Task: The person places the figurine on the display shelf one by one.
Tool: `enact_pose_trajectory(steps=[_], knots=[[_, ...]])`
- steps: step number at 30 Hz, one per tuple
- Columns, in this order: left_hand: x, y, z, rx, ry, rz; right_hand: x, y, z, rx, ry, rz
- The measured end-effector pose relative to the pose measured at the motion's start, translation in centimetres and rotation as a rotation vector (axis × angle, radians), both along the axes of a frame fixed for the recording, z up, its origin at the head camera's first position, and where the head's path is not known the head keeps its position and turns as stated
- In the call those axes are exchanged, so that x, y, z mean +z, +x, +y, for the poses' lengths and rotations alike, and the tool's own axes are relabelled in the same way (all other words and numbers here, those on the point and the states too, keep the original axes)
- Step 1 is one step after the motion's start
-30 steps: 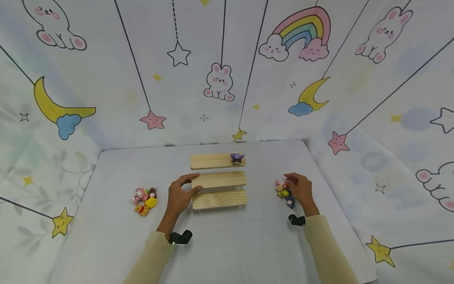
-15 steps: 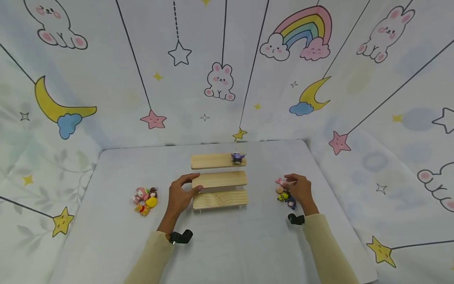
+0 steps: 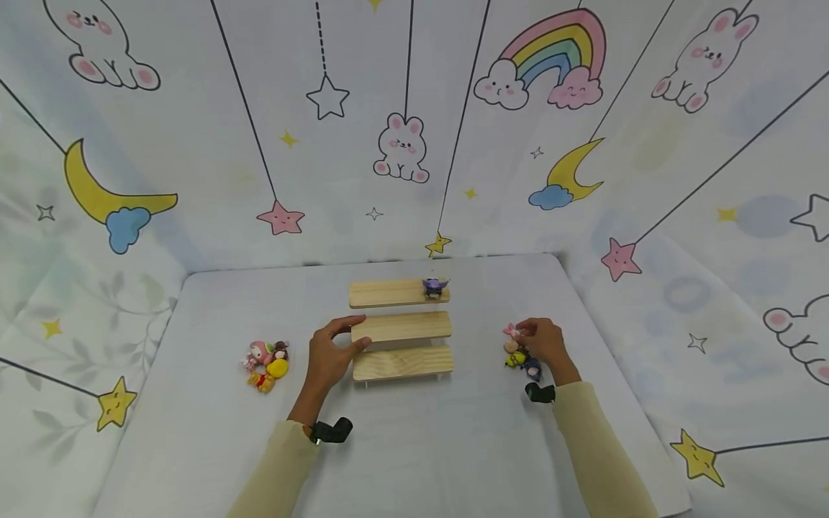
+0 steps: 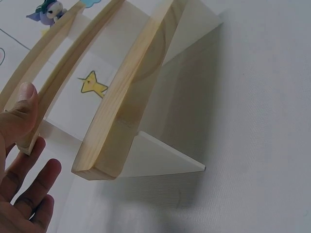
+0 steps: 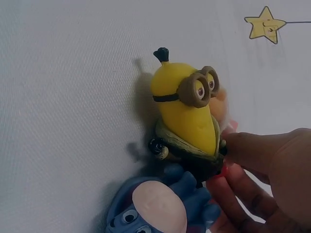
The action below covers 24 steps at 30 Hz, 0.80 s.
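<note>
My left hand grips the left end of the middle board of a three-tier wooden display stand, thumb on top and fingers below. In the left wrist view, the lowest board and its white support show beside that hand. At the right my right hand pinches a small pink figurine, mostly hidden behind the others in the right wrist view. Close by are a yellow Minion figurine with goggles, a blue donkey figurine and a peach-coloured figurine. A purple figurine stands on the top board's right end.
Another cluster of small figurines, pink, yellow, orange and brown, lies left of the stand. Everything stands on a white-covered table. A printed cloth with bunnies and stars hangs behind and at both sides.
My right hand has shifted slightly left at the cluster, and the pink figurine shows a little more. My left hand keeps its hold on the stand.
</note>
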<state>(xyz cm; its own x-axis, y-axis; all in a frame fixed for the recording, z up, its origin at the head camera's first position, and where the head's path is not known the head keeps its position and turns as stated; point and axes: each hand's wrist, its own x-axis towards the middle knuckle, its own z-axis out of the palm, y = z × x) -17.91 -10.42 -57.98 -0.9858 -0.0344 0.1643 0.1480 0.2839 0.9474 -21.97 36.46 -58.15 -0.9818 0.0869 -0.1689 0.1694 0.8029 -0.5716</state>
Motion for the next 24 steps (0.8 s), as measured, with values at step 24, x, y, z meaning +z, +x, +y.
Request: enact_pose_trajectory(steps=[24], knots=[[0.3,0.1,-0.1,-0.013,0.004,-0.017,3.0,0.7,-4.2,-0.052,-0.203,0.382]])
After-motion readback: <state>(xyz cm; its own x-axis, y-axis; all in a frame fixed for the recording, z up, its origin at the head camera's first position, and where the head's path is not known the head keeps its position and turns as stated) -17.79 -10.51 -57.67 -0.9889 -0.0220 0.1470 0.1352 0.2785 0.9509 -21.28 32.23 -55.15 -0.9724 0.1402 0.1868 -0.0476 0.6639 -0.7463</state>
